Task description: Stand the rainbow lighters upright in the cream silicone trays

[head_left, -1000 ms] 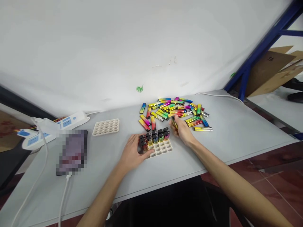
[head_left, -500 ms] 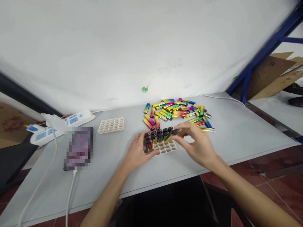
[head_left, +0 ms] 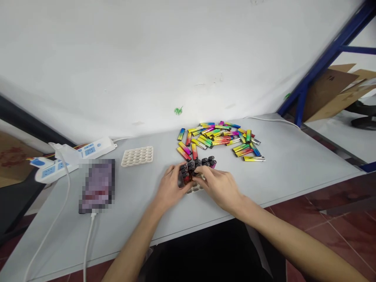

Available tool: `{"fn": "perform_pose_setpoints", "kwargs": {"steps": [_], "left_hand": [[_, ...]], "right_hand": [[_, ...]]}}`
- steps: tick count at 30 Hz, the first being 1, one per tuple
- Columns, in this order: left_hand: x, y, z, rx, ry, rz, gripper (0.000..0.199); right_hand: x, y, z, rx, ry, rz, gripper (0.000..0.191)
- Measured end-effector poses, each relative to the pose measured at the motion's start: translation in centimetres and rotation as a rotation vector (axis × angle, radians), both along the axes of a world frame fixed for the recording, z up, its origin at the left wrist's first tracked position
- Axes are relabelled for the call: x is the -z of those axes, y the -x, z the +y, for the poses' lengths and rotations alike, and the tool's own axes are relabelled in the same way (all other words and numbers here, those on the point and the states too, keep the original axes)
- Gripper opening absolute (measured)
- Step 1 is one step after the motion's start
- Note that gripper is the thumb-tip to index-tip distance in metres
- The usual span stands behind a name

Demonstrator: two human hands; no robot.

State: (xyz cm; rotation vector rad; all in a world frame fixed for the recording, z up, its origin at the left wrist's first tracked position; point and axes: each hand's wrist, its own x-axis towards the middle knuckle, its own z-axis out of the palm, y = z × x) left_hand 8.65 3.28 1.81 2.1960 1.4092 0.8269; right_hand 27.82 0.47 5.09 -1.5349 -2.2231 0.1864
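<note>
Head view: right hand [head_left: 223, 188] pinches an upright lighter [head_left: 195, 173], black end up; left hand [head_left: 170, 188] spreads around tray [head_left: 196, 188]; carton [head_left: 330, 94] reads "7A".

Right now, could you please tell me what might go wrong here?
The right hand works close against the upright lighters, so it might knock one askew. The left hand braces the tray; if it slipped, the tray could shift. Loose lighters lie just behind and might get nudged too.

Grey table [head_left: 252, 184], loose multicoloured lighters [head_left: 217, 137], two pale perforated trays [head_left: 137, 156], white power strip [head_left: 78, 158], pixelated device [head_left: 97, 186]
</note>
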Motion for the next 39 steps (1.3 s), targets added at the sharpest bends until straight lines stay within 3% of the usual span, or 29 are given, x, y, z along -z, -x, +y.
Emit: {"fn": "perform_pose_setpoints", "kwargs": {"steps": [4,6,9,12,15,18,23,27,32,37,39], "left_hand": [[0.0,0.1,0.1,0.006,-0.001,0.028,0.055],[-0.1,0.1,0.1,-0.001,0.002,0.038,0.055],[0.0,0.1,0.1,-0.022,0.008,0.052,0.055],[0.2,0.1,0.1,-0.048,0.015,0.057,0.053],[0.2,0.0,0.0,-0.063,0.026,0.071,0.053],[0.1,-0.1,-0.1,-0.067,0.03,0.076,0.052],[-0.1,-0.1,-0.1,-0.077,0.026,0.077,0.051],[0.0,-0.1,0.0,-0.086,0.018,0.074,0.051],[0.0,-0.1,-0.1,-0.084,0.033,0.077,0.053],[-0.3,-0.2,-0.3,-0.077,0.022,0.084,0.051],[-0.3,-0.2,-0.3,-0.08,0.012,0.085,0.051]], "right_hand": [[-0.7,-1.2,-0.3,-0.143,0.049,0.049,0.03],[-1.2,-3.0,-0.2,-0.122,0.066,0.107,0.032],[-1.4,-7.3,0.4,0.171,0.038,0.074,0.031],[-0.5,-11.6,1.3,0.514,0.065,-0.121,0.037],[0.7,-13.9,1.4,0.636,0.196,-0.251,0.045],[1.6,-14.0,0.9,0.668,0.231,-0.247,0.044],[2.1,-13.8,0.4,0.633,0.257,-0.196,0.03],[1.8,-14.6,0.7,0.464,0.256,-0.086,0.031],[1.1,-13.0,1.5,0.221,0.329,0.276,0.024],[0.8,-9.3,4.8,0.093,0.344,0.615,0.017],[0.9,-7.9,6.5,0.086,0.37,0.772,0.034]]}}
